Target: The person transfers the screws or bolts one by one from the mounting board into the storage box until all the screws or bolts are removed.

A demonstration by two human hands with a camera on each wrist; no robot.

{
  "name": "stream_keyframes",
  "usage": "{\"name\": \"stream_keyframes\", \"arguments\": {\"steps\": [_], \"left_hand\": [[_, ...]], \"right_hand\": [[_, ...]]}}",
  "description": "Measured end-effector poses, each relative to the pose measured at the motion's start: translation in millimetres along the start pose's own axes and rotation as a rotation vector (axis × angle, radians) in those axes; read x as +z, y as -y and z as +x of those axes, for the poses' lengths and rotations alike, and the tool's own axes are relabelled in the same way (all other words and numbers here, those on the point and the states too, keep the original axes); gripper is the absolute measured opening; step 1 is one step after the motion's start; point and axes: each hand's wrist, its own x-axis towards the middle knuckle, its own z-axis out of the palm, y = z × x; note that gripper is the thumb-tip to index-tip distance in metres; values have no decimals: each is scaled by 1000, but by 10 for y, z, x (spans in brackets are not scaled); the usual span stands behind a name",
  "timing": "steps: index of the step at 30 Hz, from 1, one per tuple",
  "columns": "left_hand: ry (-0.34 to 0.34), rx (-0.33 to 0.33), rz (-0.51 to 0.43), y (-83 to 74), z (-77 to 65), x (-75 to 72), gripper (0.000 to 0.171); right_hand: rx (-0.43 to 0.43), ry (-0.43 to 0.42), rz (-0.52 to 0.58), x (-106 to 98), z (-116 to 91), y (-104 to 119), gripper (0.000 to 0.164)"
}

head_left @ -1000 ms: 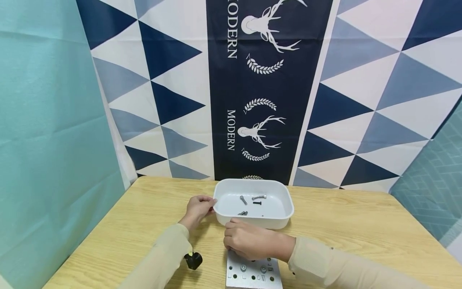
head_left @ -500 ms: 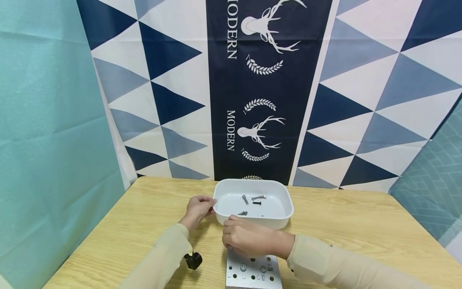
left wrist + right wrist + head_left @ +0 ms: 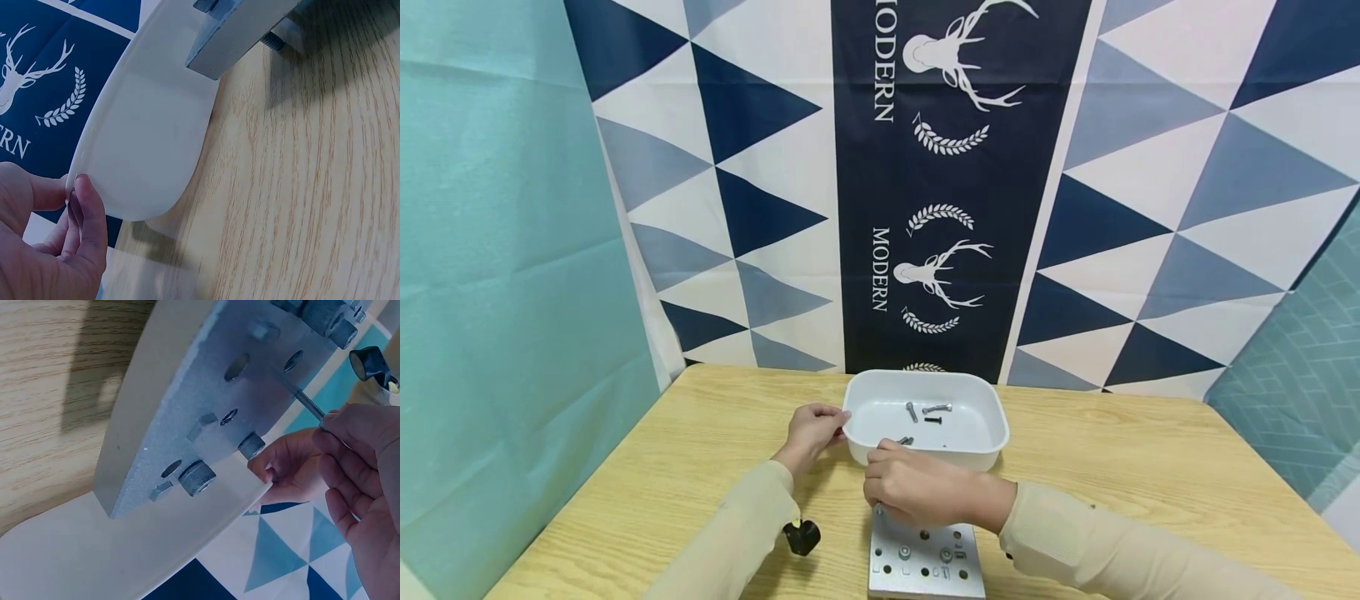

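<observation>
My left hand [image 3: 814, 431] pinches the left rim of a white tray [image 3: 955, 458] between thumb and fingers, seen close in the left wrist view. Over the far end of a silver metal plate [image 3: 925, 559], my right hand [image 3: 917, 485] pinches a thin threaded screw [image 3: 306, 403] by its end. In the right wrist view the screw points at the plate, its tip close to a hole [image 3: 293, 361]. Socket-head bolts [image 3: 197, 477] stand in other holes of the plate. The right hand hides part of the plate in the head view.
Several loose bolts [image 3: 912, 412] lie in the tray, among them a black one [image 3: 933, 420]. A bolt's threaded end [image 3: 272, 41] sticks out under the plate. A black wrist camera [image 3: 802, 538] hangs from the left sleeve. Patterned cloth [image 3: 925, 333] rises behind the wooden table [image 3: 730, 400].
My right hand has shifted slightly away from me, uncovering more of the plate's holes. One loose bolt in the tray has moved a little to the right. The left hand stays on the rim.
</observation>
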Motion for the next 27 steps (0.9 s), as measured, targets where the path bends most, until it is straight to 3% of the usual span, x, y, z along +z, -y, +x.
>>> {"name": "stream_keyframes", "arguments": {"steps": [13,27], "left_hand": [[4,-21,-10,-32,-10,-5,18],[4,-17,9,-21,16,-6,19]], "right_hand": [[5,-35,-5,-22,-3,-38,9],[37,-1,-10,-69,6,-83,9]]}}
